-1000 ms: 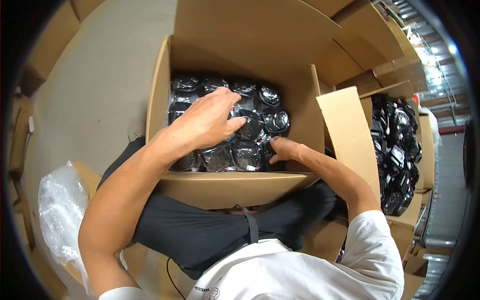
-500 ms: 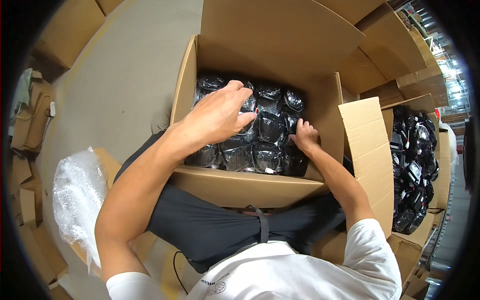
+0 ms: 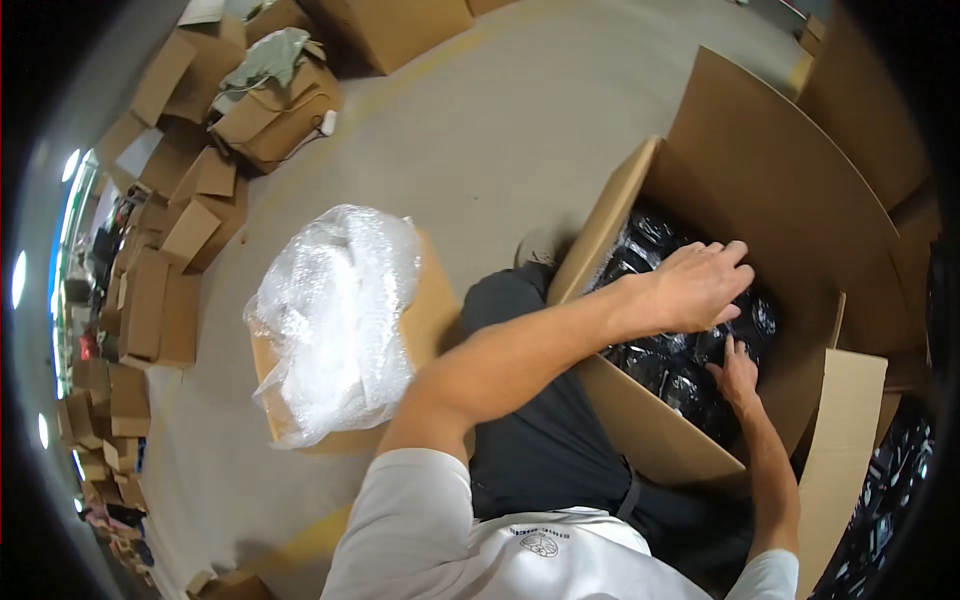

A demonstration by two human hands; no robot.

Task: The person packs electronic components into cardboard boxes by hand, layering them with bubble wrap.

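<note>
A large open cardboard box [image 3: 640, 425] stands in front of me, filled with several black items in shiny clear bags [image 3: 668, 372]. My left hand [image 3: 700, 285] reaches into the box and lies flat on the bagged items, fingers spread. My right hand [image 3: 738, 372] is lower in the box near its right side, fingertips pressed on a black bag. Whether either hand grips a bag I cannot tell.
A bundle of clear bubble wrap [image 3: 335, 315] lies on a flat cardboard box [image 3: 435, 300] to my left. Several stacked and folded cartons [image 3: 190, 210] line the far left of the concrete floor [image 3: 470, 130]. Another box of black items [image 3: 890, 500] stands at the right.
The view has swung left, so the box now sits at the right and the bubble wrap is in the middle. Both hands stay on the black bags inside the box.
</note>
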